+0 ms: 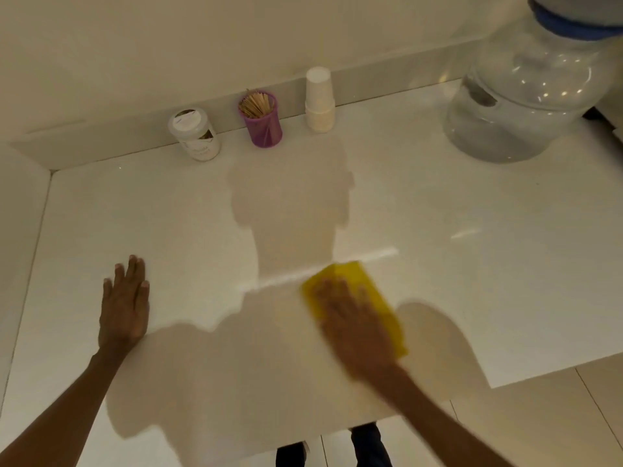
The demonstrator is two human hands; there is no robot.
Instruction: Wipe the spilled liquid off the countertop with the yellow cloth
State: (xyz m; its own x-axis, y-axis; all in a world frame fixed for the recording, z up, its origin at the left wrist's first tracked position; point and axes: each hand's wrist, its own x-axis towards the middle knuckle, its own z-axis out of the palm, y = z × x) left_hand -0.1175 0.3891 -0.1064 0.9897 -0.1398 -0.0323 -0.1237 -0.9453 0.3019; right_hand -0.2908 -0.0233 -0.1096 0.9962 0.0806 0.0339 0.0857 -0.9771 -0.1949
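The yellow cloth (369,291) lies flat on the white countertop (472,264), a little right of centre near the front. My right hand (350,318) presses down on it with fingers spread; hand and cloth are motion-blurred. A thin bright streak (303,274) runs across the counter from the cloth's far edge toward both sides; whether it is liquid or a reflection I cannot tell. My left hand (124,305) rests palm-down on the bare counter to the left, fingers apart, holding nothing.
Along the back wall stand a white lidded jar (197,134), a purple cup of wooden sticks (261,117) and a stack of white paper cups (319,101). A large clear water bottle (529,96) fills the back right. The counter's front edge (539,375) ends above tiled floor.
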